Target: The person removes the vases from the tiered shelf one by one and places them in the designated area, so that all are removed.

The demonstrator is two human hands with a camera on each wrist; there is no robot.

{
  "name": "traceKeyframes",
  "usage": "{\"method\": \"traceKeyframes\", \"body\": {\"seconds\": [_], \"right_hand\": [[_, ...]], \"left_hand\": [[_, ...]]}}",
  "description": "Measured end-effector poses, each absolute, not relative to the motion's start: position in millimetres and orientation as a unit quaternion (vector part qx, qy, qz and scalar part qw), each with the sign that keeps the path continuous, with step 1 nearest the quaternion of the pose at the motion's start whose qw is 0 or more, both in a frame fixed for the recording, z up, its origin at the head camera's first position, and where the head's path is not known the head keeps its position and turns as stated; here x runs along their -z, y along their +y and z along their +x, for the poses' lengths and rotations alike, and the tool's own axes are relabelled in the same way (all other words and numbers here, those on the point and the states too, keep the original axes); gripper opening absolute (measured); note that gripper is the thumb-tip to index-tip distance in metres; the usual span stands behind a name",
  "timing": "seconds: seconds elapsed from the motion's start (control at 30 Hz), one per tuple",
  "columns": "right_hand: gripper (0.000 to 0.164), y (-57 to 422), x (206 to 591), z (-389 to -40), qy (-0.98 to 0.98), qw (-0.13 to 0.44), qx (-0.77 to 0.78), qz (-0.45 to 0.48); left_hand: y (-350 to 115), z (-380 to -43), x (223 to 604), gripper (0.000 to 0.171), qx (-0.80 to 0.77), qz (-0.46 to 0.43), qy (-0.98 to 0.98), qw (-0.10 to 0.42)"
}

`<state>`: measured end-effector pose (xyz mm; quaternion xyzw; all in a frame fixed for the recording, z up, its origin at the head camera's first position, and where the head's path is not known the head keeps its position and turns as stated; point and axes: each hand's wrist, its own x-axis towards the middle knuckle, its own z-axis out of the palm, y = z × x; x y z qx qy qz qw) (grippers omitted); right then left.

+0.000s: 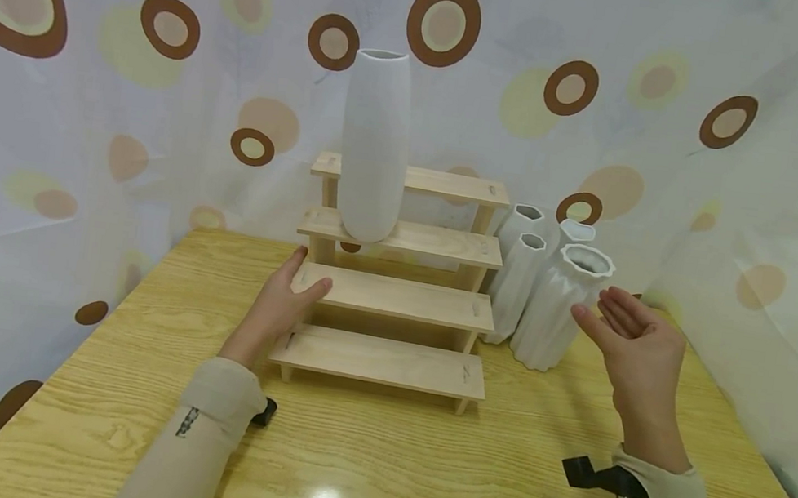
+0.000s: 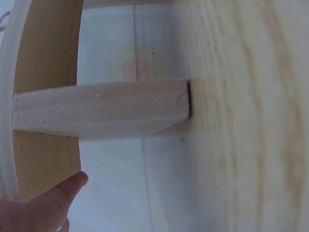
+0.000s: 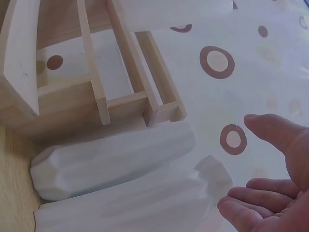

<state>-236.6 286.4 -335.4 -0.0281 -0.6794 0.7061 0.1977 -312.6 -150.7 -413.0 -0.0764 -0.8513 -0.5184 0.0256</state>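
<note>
A stepped wooden display stand [image 1: 397, 294] with tiers rising toward the wall rests on the table. My left hand [image 1: 278, 301] grips the left end of its second tier from the bottom, thumb over the board; the left wrist view shows the fingers [image 2: 72, 186] at the board's edge. A tall smooth white vase [image 1: 376, 140] stands upright on the tier below the top, left of centre. My right hand [image 1: 641, 355] is held up, palm turned inward, holding nothing. Nearest to it is a white fluted vase [image 1: 546, 323] with a scalloped rim, just beyond the fingertips.
A slimmer ribbed white vase [image 1: 514, 295] stands between the fluted one and the stand, with two more white vases behind, one with a wavy rim [image 1: 578, 231]. Wood-grain table [image 1: 375, 460] extends in front. A white sheet with brown rings [image 1: 507, 15] hangs close behind and at both sides.
</note>
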Motion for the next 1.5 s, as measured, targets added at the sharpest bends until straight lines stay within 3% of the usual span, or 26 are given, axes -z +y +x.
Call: {"method": "traceKeyframes", "body": {"seconds": [0.5, 1.5], "right_hand": [[0.070, 264.1, 327.2, -228.2, -0.696, 0.202, -0.689, 0.001], [0.064, 210.7, 331.1, -246.7, -0.717, 0.193, -0.666, 0.077]], "left_hand": [[-150.3, -312.2, 411.7, 0.089, 0.518, -0.082, -0.851, 0.028], [-150.6, -312.2, 413.7, 0.090, 0.519, -0.077, -0.851, 0.030]]}}
